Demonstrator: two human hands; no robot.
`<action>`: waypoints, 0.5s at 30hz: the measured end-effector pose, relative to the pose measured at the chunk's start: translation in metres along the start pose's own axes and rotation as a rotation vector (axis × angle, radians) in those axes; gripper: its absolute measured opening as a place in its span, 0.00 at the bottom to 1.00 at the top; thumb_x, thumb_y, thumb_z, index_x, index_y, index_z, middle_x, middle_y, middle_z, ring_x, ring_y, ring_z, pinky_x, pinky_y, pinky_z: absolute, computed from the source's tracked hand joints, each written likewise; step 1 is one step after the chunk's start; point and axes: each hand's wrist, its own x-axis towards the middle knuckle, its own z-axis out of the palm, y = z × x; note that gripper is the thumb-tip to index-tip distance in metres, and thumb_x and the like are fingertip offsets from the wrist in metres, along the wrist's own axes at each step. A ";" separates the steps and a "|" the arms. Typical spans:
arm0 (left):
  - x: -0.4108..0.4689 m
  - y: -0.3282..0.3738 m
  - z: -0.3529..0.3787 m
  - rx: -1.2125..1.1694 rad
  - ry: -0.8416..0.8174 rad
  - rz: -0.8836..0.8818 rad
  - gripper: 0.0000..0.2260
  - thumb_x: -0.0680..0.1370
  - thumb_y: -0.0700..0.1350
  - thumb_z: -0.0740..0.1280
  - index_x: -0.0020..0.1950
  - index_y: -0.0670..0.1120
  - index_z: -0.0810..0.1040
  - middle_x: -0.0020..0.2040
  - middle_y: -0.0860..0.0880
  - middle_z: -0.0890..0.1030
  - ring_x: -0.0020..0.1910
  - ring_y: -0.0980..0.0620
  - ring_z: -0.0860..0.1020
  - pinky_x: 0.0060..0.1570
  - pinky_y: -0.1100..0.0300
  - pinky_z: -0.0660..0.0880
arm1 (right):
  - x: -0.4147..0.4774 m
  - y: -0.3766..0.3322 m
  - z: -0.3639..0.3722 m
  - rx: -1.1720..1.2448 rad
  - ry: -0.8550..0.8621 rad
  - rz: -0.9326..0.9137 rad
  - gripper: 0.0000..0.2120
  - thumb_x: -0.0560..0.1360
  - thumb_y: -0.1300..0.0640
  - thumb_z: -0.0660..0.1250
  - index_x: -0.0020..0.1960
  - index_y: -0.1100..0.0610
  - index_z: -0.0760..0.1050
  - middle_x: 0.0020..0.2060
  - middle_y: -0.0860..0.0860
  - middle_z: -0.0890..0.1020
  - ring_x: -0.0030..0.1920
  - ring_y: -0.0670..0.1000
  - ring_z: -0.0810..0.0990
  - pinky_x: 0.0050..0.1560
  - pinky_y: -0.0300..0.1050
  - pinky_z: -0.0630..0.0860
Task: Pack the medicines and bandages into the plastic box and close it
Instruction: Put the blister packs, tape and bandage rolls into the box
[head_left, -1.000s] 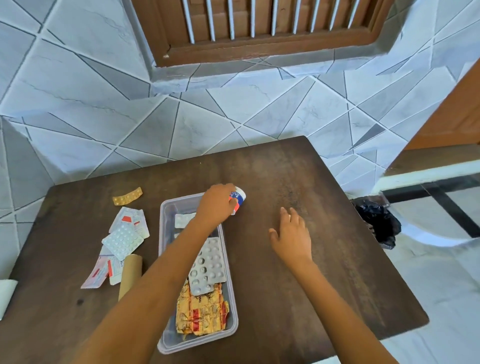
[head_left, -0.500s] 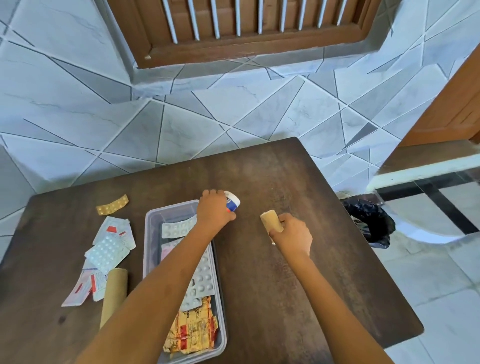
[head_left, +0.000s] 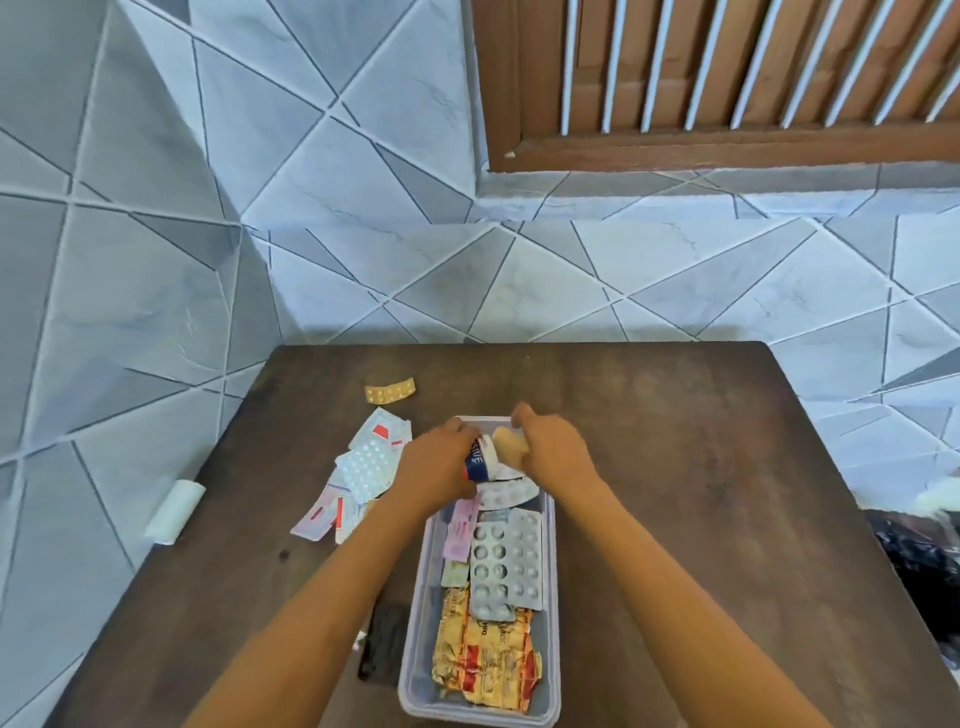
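Both hands have come together over the far end of the clear plastic box (head_left: 415, 675). Half a second ago the right hand (head_left: 553, 449) was out on the worktop (head_left: 701, 493) lifting a tan bandage roll (head_left: 510, 448); now its grip holds that roll inside the box. Touching it on the left, the left hand (head_left: 434, 470) grips a white-and-blue tape roll (head_left: 480, 457). Loose blister packs (head_left: 366, 467) remain left of that grip, unpacked.

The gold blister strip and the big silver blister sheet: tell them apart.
The gold blister strip is small, narrow and lies loose on the table, beyond the clear plastic box. The big silver blister sheet is wider, with more rows, and lies inside the box. Both hold pills.
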 end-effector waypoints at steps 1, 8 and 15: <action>0.001 0.000 0.005 0.023 0.003 0.010 0.28 0.69 0.47 0.73 0.67 0.47 0.69 0.64 0.47 0.75 0.59 0.46 0.77 0.55 0.55 0.75 | 0.005 -0.002 0.004 -0.043 -0.024 -0.003 0.14 0.74 0.60 0.63 0.58 0.61 0.67 0.50 0.63 0.81 0.49 0.63 0.79 0.44 0.52 0.75; 0.015 0.005 0.012 0.081 0.066 -0.010 0.28 0.72 0.46 0.71 0.69 0.45 0.67 0.66 0.46 0.73 0.62 0.46 0.76 0.59 0.55 0.75 | 0.019 -0.001 0.014 -0.019 -0.003 0.125 0.17 0.71 0.63 0.66 0.58 0.62 0.68 0.51 0.61 0.81 0.50 0.61 0.80 0.46 0.51 0.77; 0.018 0.003 0.014 0.032 0.081 -0.049 0.27 0.72 0.49 0.71 0.68 0.45 0.67 0.64 0.46 0.74 0.60 0.46 0.77 0.56 0.56 0.76 | 0.018 -0.006 0.028 0.062 0.056 0.229 0.16 0.73 0.62 0.66 0.58 0.64 0.65 0.53 0.62 0.80 0.52 0.62 0.80 0.46 0.53 0.76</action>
